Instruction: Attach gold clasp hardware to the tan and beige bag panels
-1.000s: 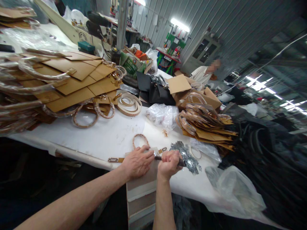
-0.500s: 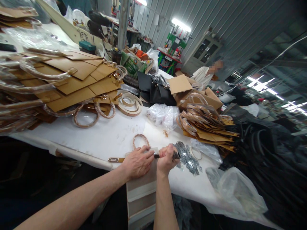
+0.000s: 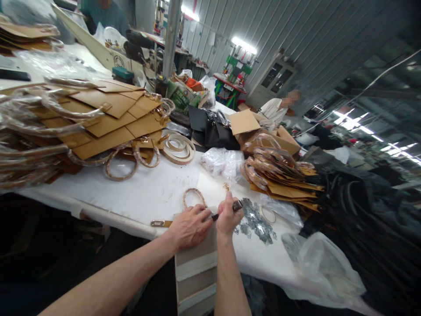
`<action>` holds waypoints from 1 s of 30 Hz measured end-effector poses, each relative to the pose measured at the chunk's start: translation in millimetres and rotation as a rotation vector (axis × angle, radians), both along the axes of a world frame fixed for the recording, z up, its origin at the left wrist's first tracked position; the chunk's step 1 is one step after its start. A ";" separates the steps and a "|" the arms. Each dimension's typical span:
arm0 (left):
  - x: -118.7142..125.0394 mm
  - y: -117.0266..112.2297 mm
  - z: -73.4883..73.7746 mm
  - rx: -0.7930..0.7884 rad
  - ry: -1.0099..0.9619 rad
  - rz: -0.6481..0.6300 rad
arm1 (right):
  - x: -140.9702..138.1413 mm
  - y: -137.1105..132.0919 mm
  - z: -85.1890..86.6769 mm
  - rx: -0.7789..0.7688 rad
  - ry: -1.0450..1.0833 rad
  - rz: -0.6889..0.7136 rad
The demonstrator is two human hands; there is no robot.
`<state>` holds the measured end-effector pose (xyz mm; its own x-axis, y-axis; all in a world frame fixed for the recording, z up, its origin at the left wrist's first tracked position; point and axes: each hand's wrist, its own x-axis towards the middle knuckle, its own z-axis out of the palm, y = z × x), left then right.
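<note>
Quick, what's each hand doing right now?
Left hand: open, pressed down on a bag panel.
Right hand: closed, holding a small dark-handled tool.

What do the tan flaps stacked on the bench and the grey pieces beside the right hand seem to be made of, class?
The tan flaps look like matt leather or leatherette: smooth, crisp-cut edges. The grey pieces look like thin stamped metal, glinting; too small to confirm.

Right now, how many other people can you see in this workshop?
2: one person in a teal shirt at top left, beyond the table, and one person in a white shirt at far right, behind the cardboard box. Others may be hidden.
</note>
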<state>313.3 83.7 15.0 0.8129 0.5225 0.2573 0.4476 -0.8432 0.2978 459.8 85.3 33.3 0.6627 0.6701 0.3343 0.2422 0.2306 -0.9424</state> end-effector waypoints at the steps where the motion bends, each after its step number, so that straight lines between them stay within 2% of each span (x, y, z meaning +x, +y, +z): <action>1: -0.5 -0.3 -0.1 0.008 0.002 0.000 | 4.3 -1.4 1.7 0.052 0.109 0.015; 3: -1.3 -0.8 -0.2 0.022 0.007 -0.002 | 13.7 -3.2 6.7 0.158 0.269 0.039; 5: -1.8 -1.0 -0.2 0.030 0.012 -0.003 | 21.3 -3.3 13.1 0.215 0.312 0.053; 9: -1.3 -1.3 -0.7 0.039 0.013 0.006 | 23.2 4.2 25.0 0.176 0.278 0.131; 13: -1.0 -1.6 -0.4 0.044 0.029 0.011 | 13.9 18.7 29.4 0.153 0.270 0.190; 16: -1.9 -1.5 1.5 0.052 0.037 -0.003 | 8.5 28.7 25.8 0.132 0.237 0.216; 22: -2.1 -1.3 3.5 0.054 0.041 0.002 | 6.4 41.5 10.4 -0.017 0.167 0.314; 26: -0.4 -2.1 3.0 0.053 0.046 0.015 | 7.5 45.2 7.0 -0.064 0.136 0.295; 30: 0.6 -2.6 4.2 0.042 0.051 0.028 | 6.4 37.2 3.6 -0.058 0.037 0.242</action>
<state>313.9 81.1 19.2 0.8107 0.5348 0.2383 0.4849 -0.8414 0.2386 466.2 122.5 37.0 0.4912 0.8284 0.2693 0.1519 0.2229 -0.9629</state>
